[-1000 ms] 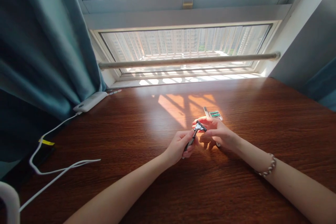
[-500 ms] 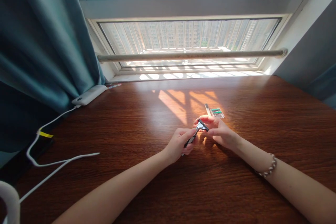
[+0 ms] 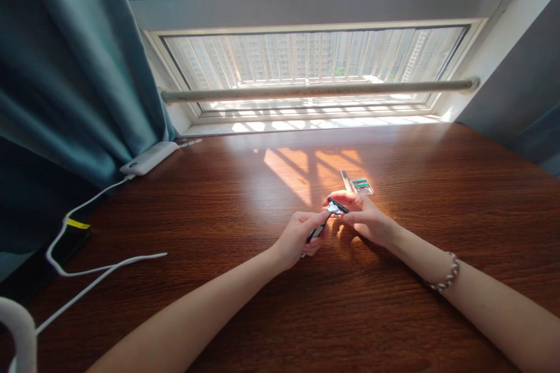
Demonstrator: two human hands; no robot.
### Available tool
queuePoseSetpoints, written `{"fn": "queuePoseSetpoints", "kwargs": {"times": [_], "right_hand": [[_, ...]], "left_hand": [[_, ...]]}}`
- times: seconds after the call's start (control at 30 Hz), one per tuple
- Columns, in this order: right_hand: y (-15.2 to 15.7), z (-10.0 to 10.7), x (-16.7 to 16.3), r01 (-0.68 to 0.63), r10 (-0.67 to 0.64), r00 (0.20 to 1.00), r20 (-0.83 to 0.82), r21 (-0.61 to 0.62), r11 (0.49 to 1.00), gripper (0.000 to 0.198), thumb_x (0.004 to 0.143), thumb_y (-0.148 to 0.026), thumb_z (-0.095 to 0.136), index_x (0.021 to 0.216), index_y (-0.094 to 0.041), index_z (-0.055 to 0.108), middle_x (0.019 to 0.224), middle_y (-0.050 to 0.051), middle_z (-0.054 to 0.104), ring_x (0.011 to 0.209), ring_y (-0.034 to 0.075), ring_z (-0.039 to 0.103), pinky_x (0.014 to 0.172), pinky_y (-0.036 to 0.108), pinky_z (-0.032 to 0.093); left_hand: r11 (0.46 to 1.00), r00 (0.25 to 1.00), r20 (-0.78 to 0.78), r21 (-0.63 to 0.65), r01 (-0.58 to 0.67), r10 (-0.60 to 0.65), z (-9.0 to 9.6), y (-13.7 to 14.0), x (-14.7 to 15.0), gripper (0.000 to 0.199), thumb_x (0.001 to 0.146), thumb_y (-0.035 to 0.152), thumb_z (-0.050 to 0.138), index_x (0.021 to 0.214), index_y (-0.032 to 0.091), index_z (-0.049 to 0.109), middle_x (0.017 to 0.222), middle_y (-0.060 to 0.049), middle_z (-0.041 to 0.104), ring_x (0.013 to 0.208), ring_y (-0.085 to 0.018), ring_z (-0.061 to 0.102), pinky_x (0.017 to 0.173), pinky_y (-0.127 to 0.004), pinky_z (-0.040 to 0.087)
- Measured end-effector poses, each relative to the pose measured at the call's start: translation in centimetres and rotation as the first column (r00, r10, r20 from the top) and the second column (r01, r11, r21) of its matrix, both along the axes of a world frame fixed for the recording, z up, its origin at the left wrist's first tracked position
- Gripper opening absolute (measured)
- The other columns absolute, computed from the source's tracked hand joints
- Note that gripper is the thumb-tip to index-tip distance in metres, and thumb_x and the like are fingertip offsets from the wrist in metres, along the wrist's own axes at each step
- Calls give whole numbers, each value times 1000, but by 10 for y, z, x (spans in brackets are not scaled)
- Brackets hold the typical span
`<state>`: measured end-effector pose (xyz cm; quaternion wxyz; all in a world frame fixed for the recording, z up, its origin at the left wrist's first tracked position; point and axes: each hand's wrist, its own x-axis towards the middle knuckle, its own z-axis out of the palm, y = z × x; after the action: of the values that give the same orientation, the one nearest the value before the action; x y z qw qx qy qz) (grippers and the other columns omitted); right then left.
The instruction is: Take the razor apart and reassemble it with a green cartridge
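Note:
My left hand is closed around the dark handle of a safety razor, its thumb lying along the neck. The razor tilts up and to the right, with its silvery head turned toward me. Curled about that head is my right hand, fingers behind it and thumb at its lower right end. How firmly those fingertips press is hard to make out. Just beyond the right hand lie a clear case with green-striped blade cartridges and a narrow, flat, silvery strip.
A brown wood-grain table spreads under both hands. At the left, a white power bank with a white cable lies by a blue curtain. A pale rail crosses the window behind the table.
The two hands and the razor hold nearly the same pose. The razor head has turned slightly, and the right thumb has shifted a little.

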<state>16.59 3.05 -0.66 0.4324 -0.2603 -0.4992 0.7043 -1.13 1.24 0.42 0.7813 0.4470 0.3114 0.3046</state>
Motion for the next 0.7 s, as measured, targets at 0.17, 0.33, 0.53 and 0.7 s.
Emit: {"fn": "queuePoseSetpoints", "kwargs": {"times": [0.17,0.33,0.53,0.7], "right_hand": [[-1,1,0,-1,0,1000,-21,-10,1000,40,60,-22,73,97,-22,60,93,2,61,85,15,56,71,27,46],[-2,4,0,-10,9,1000,-24,-30,1000,42,57,-21,74,95,-21,58,95,1,59,86,15,55,78,27,41],[-4,7,-2,-25,21,998,-63,-56,998,40,58,-18,73,95,-20,57,95,2,59,86,13,55,78,25,40],[-4,8,-1,-31,18,991,-133,-95,995,42,58,-15,72,96,-22,56,93,0,57,82,12,54,75,25,43]], "left_hand": [[1000,1000,4,1,24,-24,0,-1,0,41,80,45,46,55,12,49,35,7,31,28,-2,19,30,-18,10],[1000,1000,8,-10,20,-20,1,-1,0,40,80,45,46,56,13,50,35,8,31,28,-2,19,30,-18,9],[999,1000,3,-33,21,-21,2,-2,1,41,80,45,46,55,13,50,34,7,31,27,-2,19,30,-18,9],[995,999,47,-95,0,5,-3,-1,-1,44,80,46,44,53,12,50,34,7,30,28,-2,17,31,-18,8]]}}
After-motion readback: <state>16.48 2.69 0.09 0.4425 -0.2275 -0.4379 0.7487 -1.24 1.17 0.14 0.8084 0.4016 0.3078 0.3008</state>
